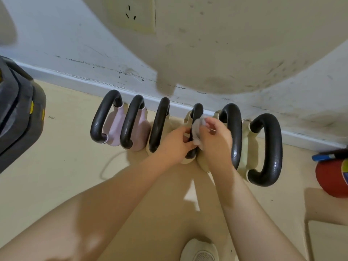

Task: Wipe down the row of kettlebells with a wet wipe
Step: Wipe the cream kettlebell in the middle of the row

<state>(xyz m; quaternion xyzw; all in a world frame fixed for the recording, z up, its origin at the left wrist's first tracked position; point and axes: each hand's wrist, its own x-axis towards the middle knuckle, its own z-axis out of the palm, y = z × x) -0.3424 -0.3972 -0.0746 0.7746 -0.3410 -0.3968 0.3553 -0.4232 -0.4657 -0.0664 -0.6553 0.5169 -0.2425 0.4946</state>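
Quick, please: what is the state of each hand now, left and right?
Left hand: fingers curled round the black handle of the fourth kettlebell.
Right hand: fingers hold the wet wipe against that handle.

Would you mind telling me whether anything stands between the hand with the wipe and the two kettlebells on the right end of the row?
Nothing visible does. The right hand presses the wet wipe on the fourth kettlebell handle, steadied by the left hand. The fifth handle and sixth handle stand right beside it, unobstructed.
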